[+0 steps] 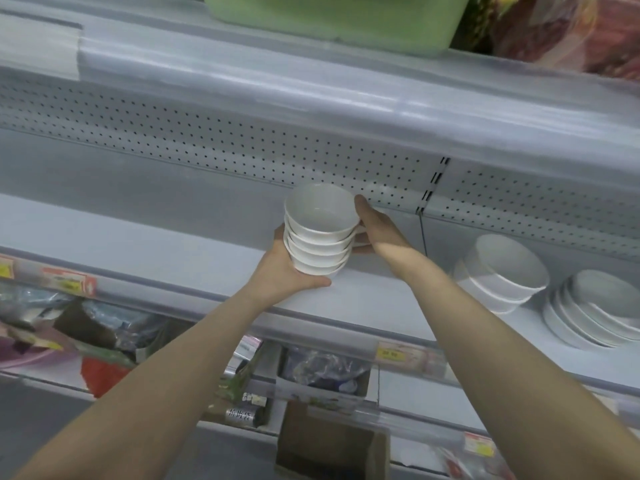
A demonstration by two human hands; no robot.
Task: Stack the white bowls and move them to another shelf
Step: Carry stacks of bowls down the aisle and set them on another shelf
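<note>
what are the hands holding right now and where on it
A stack of white bowls, held between both hands: the left hand cups the bottom and lower left side, and the right hand presses the right side, thumb near the top rim.

Cool, even light; soft motion blur (edges bowed by lens).

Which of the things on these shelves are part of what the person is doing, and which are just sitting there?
Part of the job:
stack of white bowls
left hand under it
right hand steadying it
grey shelf

Just sitting there:
larger white bowls
plates
green tub
cardboard box
</note>
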